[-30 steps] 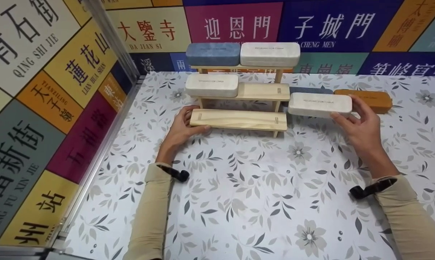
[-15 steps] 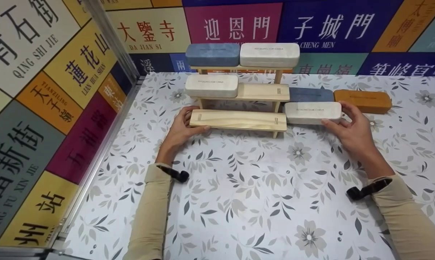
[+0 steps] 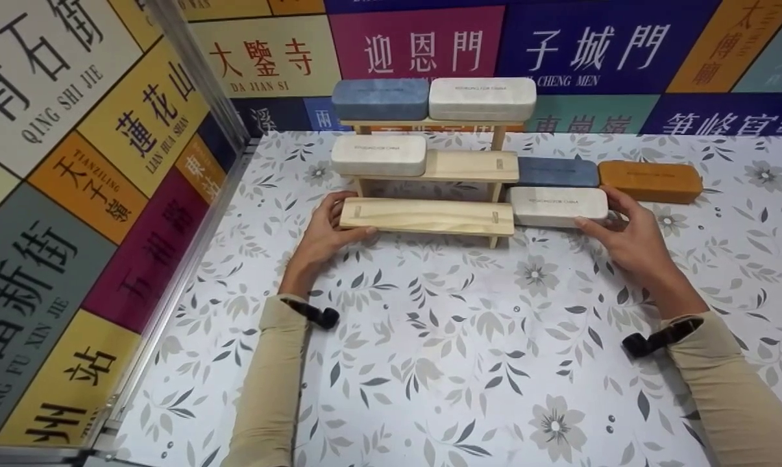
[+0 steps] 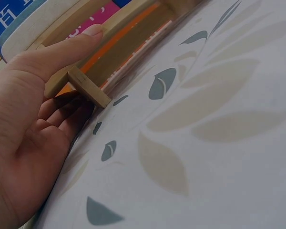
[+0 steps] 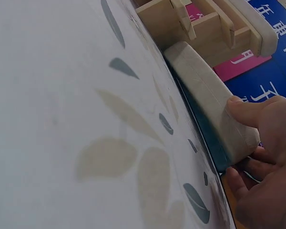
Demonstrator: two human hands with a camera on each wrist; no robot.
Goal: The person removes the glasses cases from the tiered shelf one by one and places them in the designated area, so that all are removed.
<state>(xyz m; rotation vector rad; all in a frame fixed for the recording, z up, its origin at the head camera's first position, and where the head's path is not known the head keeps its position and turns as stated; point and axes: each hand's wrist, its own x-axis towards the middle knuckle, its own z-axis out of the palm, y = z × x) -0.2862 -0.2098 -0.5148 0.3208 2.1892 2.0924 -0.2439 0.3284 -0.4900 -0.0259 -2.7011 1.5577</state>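
Note:
A three-tier wooden display stand (image 3: pixel 429 217) is at the back middle of the table. My left hand (image 3: pixel 322 237) grips the left end of its bottom tier, thumb along the front edge; the left wrist view shows the fingers behind a leg (image 4: pixel 88 88). My right hand (image 3: pixel 637 233) holds the right end of a white glasses case (image 3: pixel 556 206) between thumb and fingers. That case is just right of the bottom tier. In the right wrist view, blue shows between the case (image 5: pixel 209 95) and the tabletop, so it appears slightly raised.
On the top tier sit a blue case (image 3: pixel 379 99) and a white case (image 3: pixel 481 97). Another white case (image 3: pixel 378 154) lies on the middle tier's left half. Behind the held case, a blue case (image 3: pixel 556 170) and an orange case (image 3: pixel 650 181) lie on the table. Printed panels (image 3: pixel 423 45) stand behind.
My right hand has brought the white case toward me and slightly left, showing more of the blue case behind. The left hand has stayed on the stand.

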